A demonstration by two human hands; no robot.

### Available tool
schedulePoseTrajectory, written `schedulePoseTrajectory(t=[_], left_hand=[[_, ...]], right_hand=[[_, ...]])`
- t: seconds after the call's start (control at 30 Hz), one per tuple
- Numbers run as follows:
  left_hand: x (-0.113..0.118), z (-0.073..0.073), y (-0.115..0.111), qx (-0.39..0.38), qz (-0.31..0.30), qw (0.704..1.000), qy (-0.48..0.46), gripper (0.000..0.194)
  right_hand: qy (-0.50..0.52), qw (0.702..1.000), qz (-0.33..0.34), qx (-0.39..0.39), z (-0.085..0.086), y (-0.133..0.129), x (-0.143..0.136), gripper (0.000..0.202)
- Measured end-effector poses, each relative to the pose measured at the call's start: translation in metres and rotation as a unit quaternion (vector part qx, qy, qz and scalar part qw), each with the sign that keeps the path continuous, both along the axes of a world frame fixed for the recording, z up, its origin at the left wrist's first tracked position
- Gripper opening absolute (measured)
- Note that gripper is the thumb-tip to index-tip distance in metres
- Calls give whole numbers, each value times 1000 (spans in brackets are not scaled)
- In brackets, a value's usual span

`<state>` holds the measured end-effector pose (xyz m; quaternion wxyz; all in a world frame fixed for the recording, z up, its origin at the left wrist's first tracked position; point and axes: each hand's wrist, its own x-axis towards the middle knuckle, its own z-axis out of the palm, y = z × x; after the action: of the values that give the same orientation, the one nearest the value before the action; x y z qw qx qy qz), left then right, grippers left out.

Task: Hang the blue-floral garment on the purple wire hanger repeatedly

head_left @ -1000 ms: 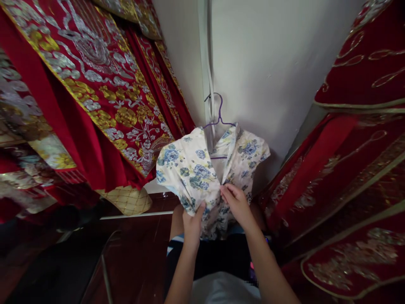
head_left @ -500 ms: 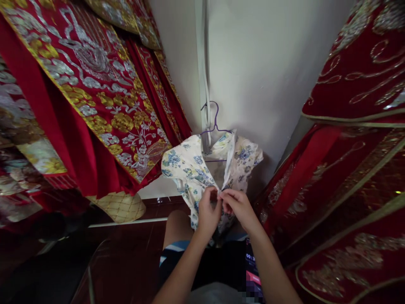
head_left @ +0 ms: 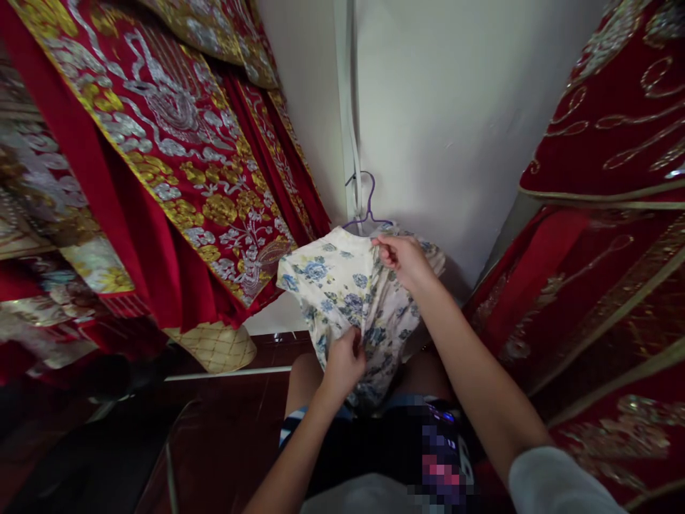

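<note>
A cream dress (head_left: pixel 326 271) with blue flowers hangs on a purple hanger (head_left: pixel 369 207) in front of me. Its front seam is closed up to the neckline. At the top of that seam my right hand (head_left: pixel 401 258) is closed in a pinch, apparently on the zipper; the pull itself is hidden by the fingers. Lower down, my left hand (head_left: pixel 347 364) grips the cloth beside the same seam, fingers curled. The dress's lower part hangs down between my knees.
A white strip (head_left: pixel 347 107) on the pale wall holds the hanger. Red embroidered garments (head_left: pixel 176 143) hang at left, with more beaded red garments (head_left: pixel 604 150) at right. A phone (head_left: pixel 444 457), partly blurred, lies on my lap. A dark chair (head_left: pixel 96 457) stands at lower left.
My right hand has moved up from mid-chest to the neckline, and the open V of the dress has closed. My left hand has dropped slightly, still gripping the cloth.
</note>
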<state>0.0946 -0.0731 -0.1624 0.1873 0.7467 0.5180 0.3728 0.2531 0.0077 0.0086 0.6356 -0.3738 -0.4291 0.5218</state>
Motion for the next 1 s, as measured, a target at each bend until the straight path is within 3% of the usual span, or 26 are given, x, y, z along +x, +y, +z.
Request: schedulePoseTrajectory(t=[0.07, 0.13, 0.2, 0.3, 0.4, 0.5, 0.63, 0.7, 0.8, 0.87, 0.93, 1.0], left_hand=[[-5, 1, 4, 14, -14, 1000, 0, 14], [-7, 14, 10, 42, -42, 998, -20, 14], [-6, 41, 19, 95, -69, 991, -65, 20], [-1, 98, 39, 202, -82, 967, -132, 37], [5, 149, 59, 265, -91, 957, -78, 35], [13, 175, 71, 290, -99, 952, 17, 21], [16, 184, 72, 337, -60, 939, 6, 23], [6, 186, 74, 348, -20, 935, -63, 22], [-28, 182, 84, 309, 56, 925, -215, 18], [-58, 171, 94, 244, 85, 898, -356, 12], [-85, 152, 102, 125, 92, 846, -510, 16], [-102, 128, 104, 69, 91, 818, -563, 25]], right_hand=[[-21, 1000, 9, 15, -1, -2, -2, 18], [-38, 999, 4, 35, -5, -8, -4, 21], [-47, 998, -3, 48, -9, -15, -5, 22], [-68, 996, -6, 55, -10, -25, -4, 22], [-96, 992, -3, 80, -10, -29, 0, 21], [-116, 987, -19, 112, -14, -24, 3, 23], [-179, 965, -87, 171, -35, -9, -2, 22], [-203, 958, -106, 170, -53, -7, -6, 20], [-196, 970, -81, 121, -81, -14, -9, 22], [-177, 979, -54, 90, -97, -23, -9, 24], [-160, 984, -27, 77, -108, -33, -11, 24], [-149, 986, -2, 75, -113, -40, -15, 23]])
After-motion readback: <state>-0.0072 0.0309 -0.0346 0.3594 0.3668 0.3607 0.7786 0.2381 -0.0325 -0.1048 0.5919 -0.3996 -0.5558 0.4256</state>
